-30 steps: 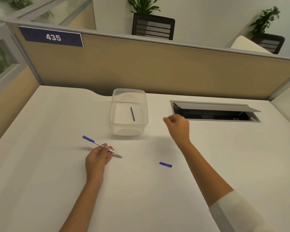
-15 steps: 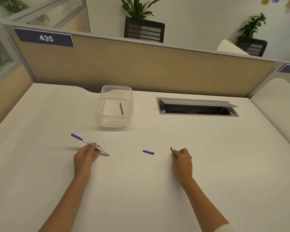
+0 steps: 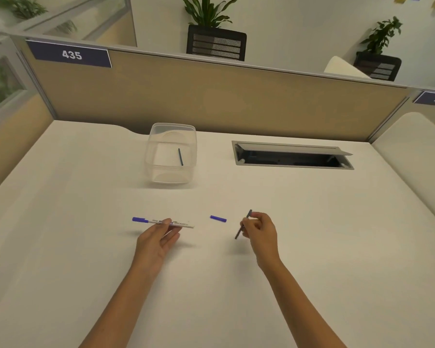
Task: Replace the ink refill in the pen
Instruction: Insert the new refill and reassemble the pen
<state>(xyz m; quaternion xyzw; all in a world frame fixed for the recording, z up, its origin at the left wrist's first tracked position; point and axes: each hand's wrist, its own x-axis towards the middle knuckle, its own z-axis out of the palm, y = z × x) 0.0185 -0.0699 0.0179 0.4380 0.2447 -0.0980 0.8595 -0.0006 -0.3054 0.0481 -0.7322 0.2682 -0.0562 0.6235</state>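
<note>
My left hand (image 3: 158, 238) holds a white pen barrel (image 3: 180, 224) with a blue cap on its left end, lying almost level just above the desk. My right hand (image 3: 259, 231) pinches a thin dark ink refill (image 3: 240, 232), tilted with its upper end away from me. Between the hands a small blue pen end piece (image 3: 218, 218) lies on the desk. A clear plastic container (image 3: 171, 178) stands farther back, and another dark refill (image 3: 180, 156) lies inside it.
The white desk (image 3: 86, 285) is bounded by a tan partition (image 3: 211, 101) at the back. An open grey cable hatch (image 3: 291, 156) sits at the back right. Another desk edge (image 3: 417, 146) curves in at the far right.
My right hand came back from beside the container to the near desk and now holds a refill lifted off the surface. My left hand turned the pen barrel closer to level.
</note>
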